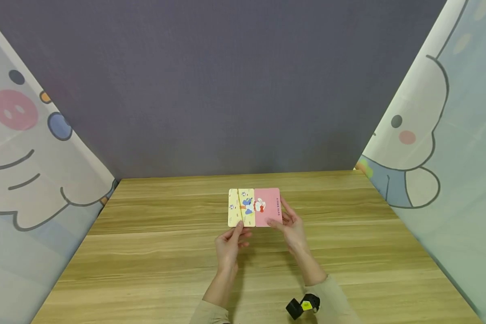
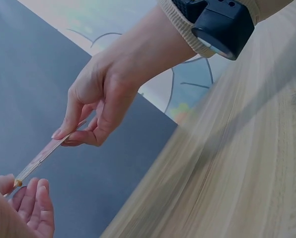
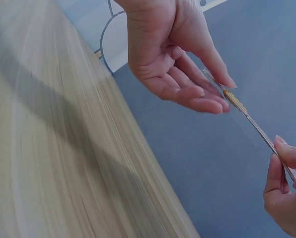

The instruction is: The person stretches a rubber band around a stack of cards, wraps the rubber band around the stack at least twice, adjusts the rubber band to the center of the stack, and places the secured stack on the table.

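Booklet (image 1: pixel 255 207) between the fingers (image 1: pixel 290 211)

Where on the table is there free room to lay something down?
Bare table: left of the left hand, to the left patterned wall; right of the right hand, to the right patterned wall; behind the booklet, before the dark panel. Crowded: the middle front, beneath hands and forearms.

Passing room lies above the wooden table (image 1: pixel 146 261), outward of the left hand (image 1: pixel 228 247) and right hand (image 1: pixel 293 231); the booklet (image 1: pixel 263 218) held between them blocks the middle, a dark wall (image 1: pixel 239 90) the back.
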Demonstrator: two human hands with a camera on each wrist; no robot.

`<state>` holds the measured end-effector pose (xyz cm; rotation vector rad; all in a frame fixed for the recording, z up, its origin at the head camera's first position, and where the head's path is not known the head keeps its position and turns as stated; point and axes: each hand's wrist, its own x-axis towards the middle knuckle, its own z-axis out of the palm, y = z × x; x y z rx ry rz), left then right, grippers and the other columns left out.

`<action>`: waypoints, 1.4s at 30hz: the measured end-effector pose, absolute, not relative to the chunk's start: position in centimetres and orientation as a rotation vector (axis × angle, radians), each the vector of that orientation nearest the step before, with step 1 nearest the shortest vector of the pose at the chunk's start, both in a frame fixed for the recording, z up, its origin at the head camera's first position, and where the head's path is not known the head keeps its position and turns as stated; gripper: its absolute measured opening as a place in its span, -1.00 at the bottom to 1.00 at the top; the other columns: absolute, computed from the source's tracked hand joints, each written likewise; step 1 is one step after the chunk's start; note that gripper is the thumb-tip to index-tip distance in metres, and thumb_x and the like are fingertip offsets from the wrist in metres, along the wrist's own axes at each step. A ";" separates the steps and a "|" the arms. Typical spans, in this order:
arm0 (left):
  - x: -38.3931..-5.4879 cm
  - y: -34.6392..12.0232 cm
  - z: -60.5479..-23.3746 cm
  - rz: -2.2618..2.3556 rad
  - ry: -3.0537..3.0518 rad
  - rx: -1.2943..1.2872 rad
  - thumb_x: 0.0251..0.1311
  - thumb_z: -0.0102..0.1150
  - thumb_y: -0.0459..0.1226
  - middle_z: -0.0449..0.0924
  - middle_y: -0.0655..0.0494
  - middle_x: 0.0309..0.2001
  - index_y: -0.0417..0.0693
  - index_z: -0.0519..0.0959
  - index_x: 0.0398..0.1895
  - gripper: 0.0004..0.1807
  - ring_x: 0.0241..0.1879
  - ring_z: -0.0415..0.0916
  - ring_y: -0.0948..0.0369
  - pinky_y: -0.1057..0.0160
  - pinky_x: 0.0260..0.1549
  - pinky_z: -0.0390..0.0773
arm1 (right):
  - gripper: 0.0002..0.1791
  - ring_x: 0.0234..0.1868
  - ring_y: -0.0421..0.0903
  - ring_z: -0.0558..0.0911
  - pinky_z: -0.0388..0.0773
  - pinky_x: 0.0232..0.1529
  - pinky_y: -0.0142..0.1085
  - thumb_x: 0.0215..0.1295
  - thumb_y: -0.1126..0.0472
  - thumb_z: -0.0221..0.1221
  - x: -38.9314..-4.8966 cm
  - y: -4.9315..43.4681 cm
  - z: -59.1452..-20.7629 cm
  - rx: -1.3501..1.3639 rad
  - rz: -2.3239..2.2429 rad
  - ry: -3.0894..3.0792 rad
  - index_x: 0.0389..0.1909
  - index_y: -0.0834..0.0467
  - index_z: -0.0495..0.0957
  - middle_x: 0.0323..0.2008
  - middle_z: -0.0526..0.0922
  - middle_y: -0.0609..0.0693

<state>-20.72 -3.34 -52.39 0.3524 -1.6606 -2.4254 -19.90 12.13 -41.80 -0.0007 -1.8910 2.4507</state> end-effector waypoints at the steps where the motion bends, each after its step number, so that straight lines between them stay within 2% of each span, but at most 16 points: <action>1: -20.7 -3.4 -52.3 -2.420 -1.656 0.362 -0.08 0.24 0.05 0.63 -0.09 -0.40 -0.20 0.64 -0.36 -0.54 -0.40 0.59 0.02 0.19 -0.60 0.58 | -0.14 -0.23 -0.07 0.57 0.52 -0.17 -0.30 -0.09 0.60 0.18 -19.9 12.2 -41.8 -0.002 2.456 -1.889 0.28 0.08 0.15 -0.02 0.43 0.36; 6: -21.2 -3.2 -52.9 -2.417 -1.627 0.354 -0.09 0.27 0.00 0.63 -0.11 -0.40 -0.20 0.63 -0.36 -0.58 -0.41 0.59 0.00 0.18 -0.61 0.58 | -0.14 -0.24 -0.07 0.58 0.53 -0.18 -0.30 -0.09 0.59 0.19 -19.9 12.2 -41.8 0.003 2.449 -1.895 0.28 0.07 0.17 -0.01 0.43 0.36; 13: -21.4 -2.8 -53.1 -2.423 -1.630 0.325 -0.10 0.28 0.00 0.63 -0.12 -0.42 -0.20 0.64 -0.37 -0.58 -0.42 0.59 -0.02 0.15 -0.61 0.58 | -0.14 -0.21 -0.01 0.57 0.54 -0.20 -0.30 -0.12 0.47 0.28 -20.5 12.4 -43.9 0.225 2.378 -1.843 0.27 0.11 0.17 -0.03 0.46 0.32; 20: -21.0 -2.4 -52.7 -2.451 -1.627 0.272 -0.05 0.24 0.00 0.63 -0.12 -0.41 -0.19 0.64 -0.36 -0.58 -0.40 0.59 -0.03 0.13 -0.57 0.59 | -0.11 -0.17 0.02 0.56 0.51 -0.14 -0.28 -0.12 0.57 0.22 -19.7 11.9 -42.2 0.036 2.397 -1.927 0.29 0.11 0.12 0.00 0.42 0.34; 30: -21.4 -3.1 -52.9 -2.502 -1.705 0.235 -0.05 0.24 0.00 0.63 -0.11 -0.36 -0.18 0.63 -0.30 -0.58 -0.38 0.59 -0.02 0.13 -0.55 0.59 | -0.13 -0.17 0.00 0.56 0.52 -0.16 -0.31 -0.10 0.59 0.19 -19.5 11.9 -41.9 0.011 2.407 -1.911 0.29 0.09 0.13 0.02 0.40 0.35; 34: -21.1 -4.0 -52.4 -2.414 -1.825 0.117 0.01 0.20 -0.01 0.64 -0.03 -0.41 -0.15 0.63 -0.33 -0.63 -0.46 0.60 0.07 0.23 -0.60 0.58 | -0.13 -0.20 -0.03 0.57 0.53 -0.18 -0.31 -0.12 0.59 0.20 -19.6 11.9 -41.9 -0.004 2.397 -1.920 0.28 0.08 0.16 0.00 0.42 0.34; 37: -19.4 -4.6 -49.3 -2.313 -1.937 0.020 0.08 0.16 -0.06 0.63 -0.07 -0.45 -0.26 0.61 -0.34 -0.62 -0.53 0.59 0.10 0.25 -0.64 0.56 | -0.13 -0.21 -0.04 0.57 0.53 -0.19 -0.31 -0.11 0.58 0.20 -19.7 12.0 -41.8 -0.006 2.391 -1.932 0.28 0.08 0.15 -0.01 0.43 0.34; 40: -17.6 -5.1 -45.4 -2.198 -2.045 -0.086 0.11 0.15 -0.20 0.61 -0.14 -0.50 -0.40 0.59 -0.37 -0.67 -0.59 0.57 0.10 0.22 -0.68 0.56 | -0.14 -0.21 -0.03 0.57 0.53 -0.19 -0.32 -0.10 0.58 0.20 -19.7 12.0 -41.8 -0.006 2.388 -1.942 0.28 0.08 0.15 -0.02 0.44 0.35; 42: -16.6 -5.4 -43.2 -2.101 -2.148 -0.122 0.10 0.17 -0.24 0.60 -0.14 -0.54 -0.41 0.59 -0.40 -0.70 -0.61 0.56 0.13 0.23 -0.70 0.55 | -0.14 -0.21 -0.04 0.57 0.53 -0.19 -0.32 -0.10 0.59 0.20 -19.7 12.0 -41.8 -0.003 2.391 -1.940 0.28 0.08 0.16 -0.03 0.44 0.35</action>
